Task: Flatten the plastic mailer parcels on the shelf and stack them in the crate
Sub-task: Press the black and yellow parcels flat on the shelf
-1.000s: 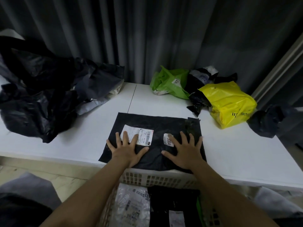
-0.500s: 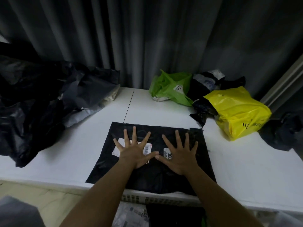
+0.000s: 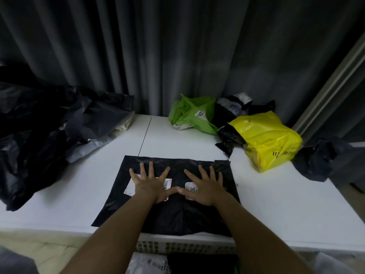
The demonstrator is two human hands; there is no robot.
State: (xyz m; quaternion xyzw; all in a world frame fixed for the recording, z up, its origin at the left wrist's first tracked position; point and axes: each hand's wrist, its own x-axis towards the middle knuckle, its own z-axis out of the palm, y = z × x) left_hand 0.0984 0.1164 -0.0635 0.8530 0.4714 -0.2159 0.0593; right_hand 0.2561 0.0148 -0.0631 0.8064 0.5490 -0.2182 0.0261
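Left hand (image 3: 151,184): mine, flat, fingers straight and spread wide, palm pressing down on the black mailer (image 3: 169,196); it grips nothing. Right hand (image 3: 204,187): likewise flat and splayed, pressing the same mailer; the two thumb tips touch at the middle.

Black mailer: one, thin glossy plastic, roughly rectangular, lying flat on the white shelf (image 3: 276,204), its near edge overhanging the front lip. I count two white stickers on it: a shipping label (image 3: 132,186) with a barcode, half under my left hand, print too small to read; and a small tag (image 3: 191,187) under my right hand, showing "30".

Crate (image 3: 177,247): one, white plastic with a lattice wall, just below the shelf edge; flat parcels lie inside, one clear or pale with print I cannot read, one black.

Further parcels on the shelf, far right: one green mailer (image 3: 191,115), crumpled, tagged "25"; one yellow mailer (image 3: 270,141), bulky and box-shaped, dark lettering I cannot read; between them, crumpled black plastic (image 3: 229,119), number of pieces unclear.

Far left: a heap of dark wrinkled bags (image 3: 45,131), count unclear.

Behind: grey pleated curtain (image 3: 177,56).
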